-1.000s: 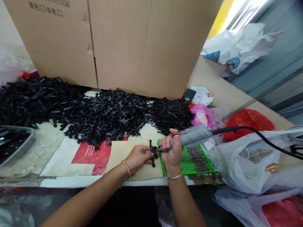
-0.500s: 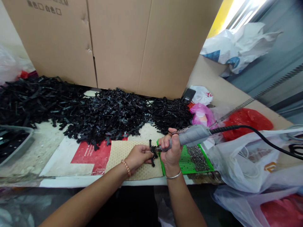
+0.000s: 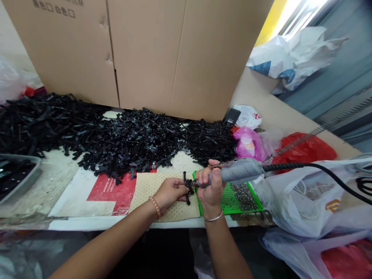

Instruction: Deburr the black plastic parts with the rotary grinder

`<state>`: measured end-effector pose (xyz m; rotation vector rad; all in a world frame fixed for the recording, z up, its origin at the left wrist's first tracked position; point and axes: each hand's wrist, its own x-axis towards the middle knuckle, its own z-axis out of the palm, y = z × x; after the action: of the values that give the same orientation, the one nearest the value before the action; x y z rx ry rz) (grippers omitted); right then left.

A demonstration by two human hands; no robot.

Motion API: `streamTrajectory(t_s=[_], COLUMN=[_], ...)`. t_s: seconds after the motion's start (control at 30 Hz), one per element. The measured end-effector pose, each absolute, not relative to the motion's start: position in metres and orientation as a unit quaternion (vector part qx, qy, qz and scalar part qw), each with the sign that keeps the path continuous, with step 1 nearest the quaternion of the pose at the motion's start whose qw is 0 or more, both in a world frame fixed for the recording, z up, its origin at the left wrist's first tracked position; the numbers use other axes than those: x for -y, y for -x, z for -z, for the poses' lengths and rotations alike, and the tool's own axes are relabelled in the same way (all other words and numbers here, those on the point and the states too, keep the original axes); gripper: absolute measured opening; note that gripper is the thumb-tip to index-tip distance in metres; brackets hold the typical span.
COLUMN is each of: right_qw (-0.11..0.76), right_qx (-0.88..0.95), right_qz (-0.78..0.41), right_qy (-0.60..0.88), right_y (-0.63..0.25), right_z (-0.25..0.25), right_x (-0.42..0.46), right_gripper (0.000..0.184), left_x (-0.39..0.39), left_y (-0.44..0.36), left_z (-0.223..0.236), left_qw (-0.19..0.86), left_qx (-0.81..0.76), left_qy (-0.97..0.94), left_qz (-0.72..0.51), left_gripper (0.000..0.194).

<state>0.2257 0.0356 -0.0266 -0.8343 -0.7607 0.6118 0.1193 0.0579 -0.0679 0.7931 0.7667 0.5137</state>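
Head cam only here. Left hand [image 3: 171, 192] lies low on the honeycomb mat [image 3: 151, 186], fingers pinched on a small black part [image 3: 187, 188] at the mat's right edge. Right hand [image 3: 211, 185] is fisted tight round the grey power screwdriver [image 3: 236, 171], which lies almost level, tip against the part, black cable [image 3: 319, 170] trailing right. The tip and the part's shape are hard to make out. Green tray [image 3: 232, 199] just right of the mat is half hidden behind the right hand. Big black pile [image 3: 130, 139] sits behind the mat on the tabletop [image 3: 55, 182].
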Motion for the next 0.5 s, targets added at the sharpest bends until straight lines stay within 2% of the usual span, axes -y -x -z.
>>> streamTrajectory(t_s=[0.5], right_qw=[0.805], right_qx=[0.355], right_qz=[-0.289], right_qy=[0.378], right_y=[-0.2276], right_z=[0.0279], right_x=[-0.0349], right_gripper=[0.03], left_x=[-0.0583], left_y=[-0.1194], left_z=[0.0692], left_qw=[0.823], left_qx=[-0.355], left_qy=[-0.372], left_qz=[-0.239], left_gripper=[0.025])
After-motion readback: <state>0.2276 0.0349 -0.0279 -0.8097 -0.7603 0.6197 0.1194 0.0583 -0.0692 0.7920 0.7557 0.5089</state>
